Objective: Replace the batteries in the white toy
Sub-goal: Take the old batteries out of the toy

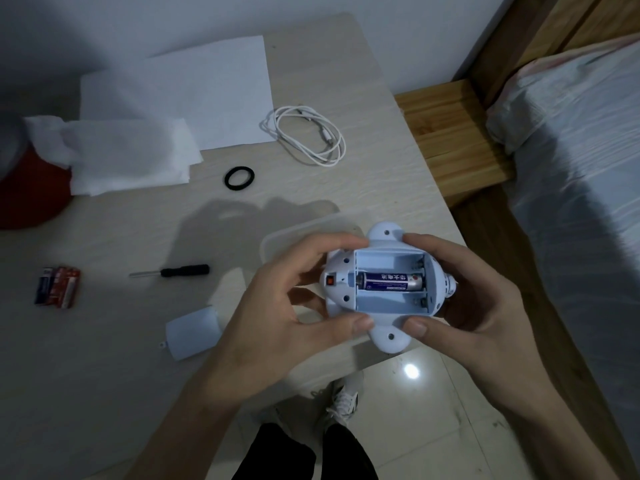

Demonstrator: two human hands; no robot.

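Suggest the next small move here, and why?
Probably free the right hand and lift out the one battery in the middle slot. Both hands grip the white toy with its compartment open, the slots above and below are empty, the cover lies off on the table, and a battery pack waits at the left. Left hand can steady the toy.

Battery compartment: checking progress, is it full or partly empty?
Partly empty: the battery compartment is open, one battery in the middle slot, the slots either side bare.
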